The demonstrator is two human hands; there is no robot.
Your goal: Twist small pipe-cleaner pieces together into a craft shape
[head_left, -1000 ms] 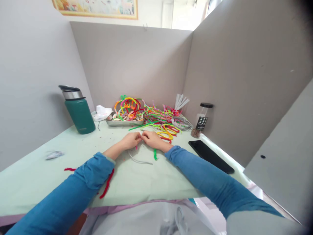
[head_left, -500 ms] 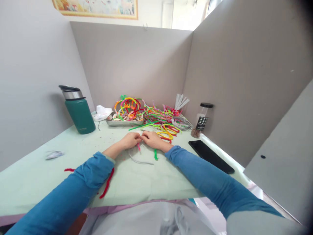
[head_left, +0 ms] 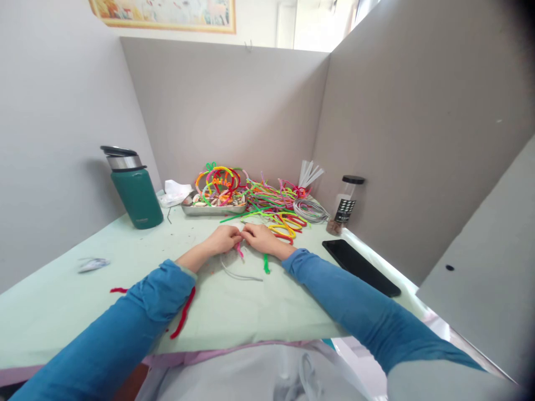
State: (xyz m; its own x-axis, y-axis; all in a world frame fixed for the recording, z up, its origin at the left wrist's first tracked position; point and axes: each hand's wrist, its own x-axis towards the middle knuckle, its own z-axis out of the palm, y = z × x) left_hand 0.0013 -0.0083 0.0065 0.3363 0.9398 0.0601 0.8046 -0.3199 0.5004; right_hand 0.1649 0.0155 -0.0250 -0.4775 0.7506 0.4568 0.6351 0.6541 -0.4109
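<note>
The pink fuzzy strip [head_left: 239, 251] hangs from the left hand [head_left: 224, 239], whose fingers are pinching it above the worktop [head_left: 234, 317]. The right hand [head_left: 259, 238] meets it, fingers pressed together; what they hold is hidden. Nearby lie a grey wire [head_left: 241, 277] and a green strip [head_left: 266, 264]; beyond, a metal tray [head_left: 214, 211] sits beside tangled colourful stems [head_left: 271, 196]

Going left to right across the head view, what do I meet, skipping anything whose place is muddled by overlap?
Crumpled scrap → green bottle → white wad → left hand → right hand → grey coil → black-lidded jar.
</note>
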